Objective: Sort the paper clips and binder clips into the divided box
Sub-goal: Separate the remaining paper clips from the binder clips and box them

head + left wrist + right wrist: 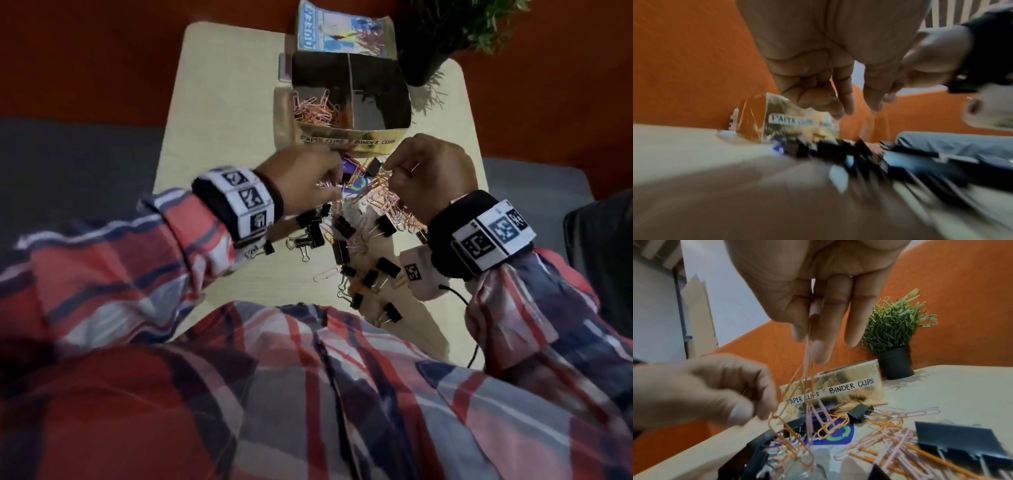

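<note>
A gold divided box (pixel 352 132) stands at the table's far side, labelled PAPER CLIPS on the left and BINDER CLIPS on the right (pixel 849 386). Pink and orange paper clips (pixel 315 109) lie in its left compartment; the right one looks dark and bare. My right hand (pixel 394 174) (pixel 809 337) pinches a tangled string of paper clips (pixel 807 386), lifted above the loose pile (pixel 387 202). My left hand (pixel 330 178) (pixel 748 410) is curled beside that string; a grip is not clear. Black binder clips (pixel 311 233) (pixel 859 413) are scattered towards me.
A potted plant (pixel 428 51) (pixel 896 331) stands right of the box and a magazine (pixel 342 31) lies behind it. A purple sticker (pixel 838 433) shows under the pile. The pale table (pixel 222 102) is small, with an orange backrest around it. A black cable (pixel 459 298) trails from my right wrist.
</note>
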Action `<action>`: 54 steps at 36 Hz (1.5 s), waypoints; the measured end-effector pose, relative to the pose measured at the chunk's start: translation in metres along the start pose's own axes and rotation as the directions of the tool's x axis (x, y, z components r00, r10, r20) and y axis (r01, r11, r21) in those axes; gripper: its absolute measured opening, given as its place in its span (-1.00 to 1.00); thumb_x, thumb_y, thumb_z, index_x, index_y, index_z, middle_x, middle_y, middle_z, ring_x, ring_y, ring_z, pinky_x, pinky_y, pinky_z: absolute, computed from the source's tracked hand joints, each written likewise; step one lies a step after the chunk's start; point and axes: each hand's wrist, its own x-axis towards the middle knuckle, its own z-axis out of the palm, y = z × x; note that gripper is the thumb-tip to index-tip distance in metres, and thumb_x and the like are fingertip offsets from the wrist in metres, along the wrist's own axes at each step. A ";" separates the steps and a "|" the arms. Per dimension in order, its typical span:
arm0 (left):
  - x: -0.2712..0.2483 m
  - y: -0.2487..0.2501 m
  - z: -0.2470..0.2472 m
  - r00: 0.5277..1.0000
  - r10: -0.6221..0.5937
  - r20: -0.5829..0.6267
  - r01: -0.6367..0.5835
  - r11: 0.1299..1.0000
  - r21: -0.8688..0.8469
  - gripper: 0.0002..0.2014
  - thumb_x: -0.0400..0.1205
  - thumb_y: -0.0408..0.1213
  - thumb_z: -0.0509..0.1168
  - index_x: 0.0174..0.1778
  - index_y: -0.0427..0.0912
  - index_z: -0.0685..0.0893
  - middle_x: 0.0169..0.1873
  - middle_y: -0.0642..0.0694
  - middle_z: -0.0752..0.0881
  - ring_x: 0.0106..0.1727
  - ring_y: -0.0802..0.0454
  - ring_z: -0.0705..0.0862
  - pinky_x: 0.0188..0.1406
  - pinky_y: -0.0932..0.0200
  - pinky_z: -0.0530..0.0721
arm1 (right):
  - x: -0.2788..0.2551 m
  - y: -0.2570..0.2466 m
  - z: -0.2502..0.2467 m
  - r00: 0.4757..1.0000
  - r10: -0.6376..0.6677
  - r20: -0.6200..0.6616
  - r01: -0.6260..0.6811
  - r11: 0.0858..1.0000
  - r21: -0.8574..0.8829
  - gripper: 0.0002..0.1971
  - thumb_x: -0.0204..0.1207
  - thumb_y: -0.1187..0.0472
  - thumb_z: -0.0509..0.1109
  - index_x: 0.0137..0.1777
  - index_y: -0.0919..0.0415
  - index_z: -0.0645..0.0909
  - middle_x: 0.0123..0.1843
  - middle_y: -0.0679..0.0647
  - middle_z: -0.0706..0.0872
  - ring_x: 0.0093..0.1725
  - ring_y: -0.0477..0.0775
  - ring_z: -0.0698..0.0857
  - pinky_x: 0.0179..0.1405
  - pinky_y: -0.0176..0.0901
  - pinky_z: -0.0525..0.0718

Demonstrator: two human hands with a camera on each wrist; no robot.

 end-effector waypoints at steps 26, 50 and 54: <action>-0.039 -0.030 0.006 0.977 -0.200 0.074 0.197 0.979 0.046 -0.58 0.64 -0.31 0.26 0.44 -0.01 0.48 0.28 -0.04 0.49 0.08 -0.08 0.65 -0.06 0.21 0.51 | 0.115 -0.062 0.028 0.991 -0.119 0.063 0.130 0.967 -0.218 -0.72 0.54 0.25 0.21 0.07 0.02 0.74 0.09 0.09 0.72 0.17 0.26 0.67 0.22 0.05 0.63; -0.017 -0.029 -0.004 0.962 -0.271 0.028 0.266 0.956 0.119 -0.87 0.56 -0.29 0.36 -0.05 -0.05 0.56 -0.05 0.02 0.58 -0.07 -0.03 0.56 -0.16 0.16 0.43 | 0.001 0.010 0.054 0.751 -0.259 0.607 0.562 0.734 -0.382 -0.66 0.62 -0.10 0.19 0.20 0.06 0.64 0.13 0.10 0.57 0.05 0.22 0.70 0.46 0.22 0.34; -0.029 -0.040 -0.008 0.928 -0.372 0.010 0.366 0.917 0.161 -0.87 0.53 -0.23 0.35 -0.06 0.00 0.56 0.00 -0.05 0.58 -0.06 -0.07 0.54 -0.16 0.11 0.47 | -0.001 0.015 0.053 0.767 -0.265 0.585 0.545 0.751 -0.374 -0.66 0.63 -0.11 0.17 0.22 0.04 0.61 0.17 0.09 0.55 0.06 0.23 0.70 0.38 0.11 0.39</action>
